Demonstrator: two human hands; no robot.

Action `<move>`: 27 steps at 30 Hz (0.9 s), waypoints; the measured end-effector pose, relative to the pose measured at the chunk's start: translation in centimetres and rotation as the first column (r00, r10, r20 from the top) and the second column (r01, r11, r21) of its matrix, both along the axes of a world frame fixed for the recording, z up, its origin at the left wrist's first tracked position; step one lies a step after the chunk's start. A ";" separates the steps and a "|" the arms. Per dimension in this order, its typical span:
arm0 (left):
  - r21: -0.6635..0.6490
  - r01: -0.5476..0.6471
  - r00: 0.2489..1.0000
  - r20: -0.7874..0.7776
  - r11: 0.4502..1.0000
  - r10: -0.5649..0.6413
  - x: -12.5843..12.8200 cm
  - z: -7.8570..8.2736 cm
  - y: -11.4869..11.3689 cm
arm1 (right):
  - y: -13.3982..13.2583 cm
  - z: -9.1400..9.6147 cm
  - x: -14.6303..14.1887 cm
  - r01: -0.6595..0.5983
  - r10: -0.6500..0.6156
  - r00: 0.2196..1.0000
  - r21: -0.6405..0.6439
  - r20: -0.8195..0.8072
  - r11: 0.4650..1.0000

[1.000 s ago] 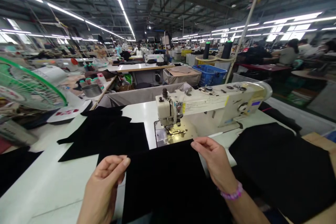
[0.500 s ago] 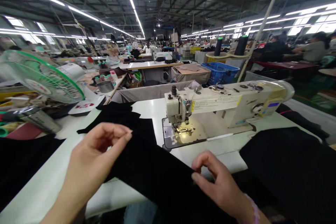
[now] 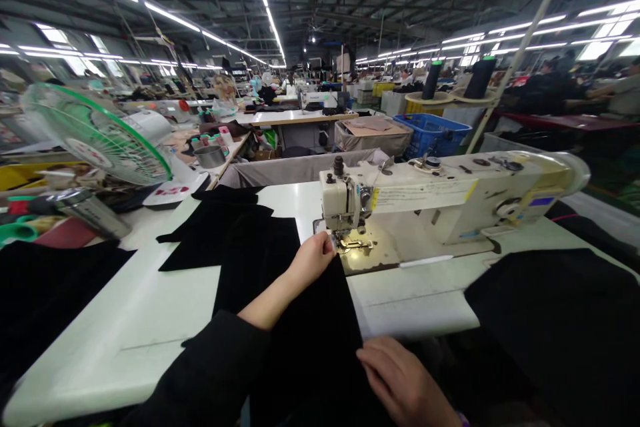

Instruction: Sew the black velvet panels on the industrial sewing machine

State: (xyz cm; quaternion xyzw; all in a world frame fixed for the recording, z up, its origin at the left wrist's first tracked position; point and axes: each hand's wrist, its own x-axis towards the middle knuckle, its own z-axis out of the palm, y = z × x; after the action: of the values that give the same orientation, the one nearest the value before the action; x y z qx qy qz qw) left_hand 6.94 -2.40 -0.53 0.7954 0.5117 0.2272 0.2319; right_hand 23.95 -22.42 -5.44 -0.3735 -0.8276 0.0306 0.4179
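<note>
My left hand (image 3: 313, 258) reaches forward and pinches the far corner of a black fabric piece (image 3: 320, 327), right beside the presser foot (image 3: 350, 241) of the cream sewing machine (image 3: 440, 203). Its fingers are curled shut on the cloth. My right hand (image 3: 400, 380) rests low at the table's near edge, fingers bent on the fabric's right edge. The cloth runs from my lap up onto the white table (image 3: 150, 307).
More black cut pieces (image 3: 230, 233) lie left of the machine, and a black stack (image 3: 555, 320) sits at the right. A green-rimmed fan (image 3: 95, 133) stands at left. Thread cones (image 3: 480, 77), a blue crate (image 3: 430, 135) and other workers' stations are behind.
My left hand moved from near me forward to the needle area, carrying the fabric corner. My right hand dropped lower toward the table edge. The view shifted right and down.
</note>
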 end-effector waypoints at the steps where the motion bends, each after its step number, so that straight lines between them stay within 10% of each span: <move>1: -0.004 -0.006 1.000 0.006 1.000 0.006 -0.1 0.0 0.0 | 0.0 0.2 0.2 -0.002 0.001 1.000 0.024 0.020 1.000; 19: -0.005 0.032 0.999 -0.033 0.999 -0.032 0.6 0.0 4.8 | 2.4 0.7 -0.7 0.095 -0.097 0.993 0.029 0.070 0.995; 23: 0.098 -0.037 0.998 -0.052 0.994 0.043 0.7 1.1 2.2 | 2.3 0.6 -0.5 0.073 -0.073 0.992 0.006 0.100 0.997; 27: 0.231 0.100 0.977 -0.209 0.968 -0.051 -0.7 1.8 -5.2 | 2.3 1.2 -0.2 0.039 -0.038 0.994 -0.013 0.106 0.999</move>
State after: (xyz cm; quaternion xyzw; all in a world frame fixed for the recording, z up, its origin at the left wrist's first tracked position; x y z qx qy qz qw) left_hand 6.27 -7.62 1.28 0.8555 0.4705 0.1968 0.0895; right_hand 23.72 -20.11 -4.26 -0.3937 -0.8408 0.0090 0.3714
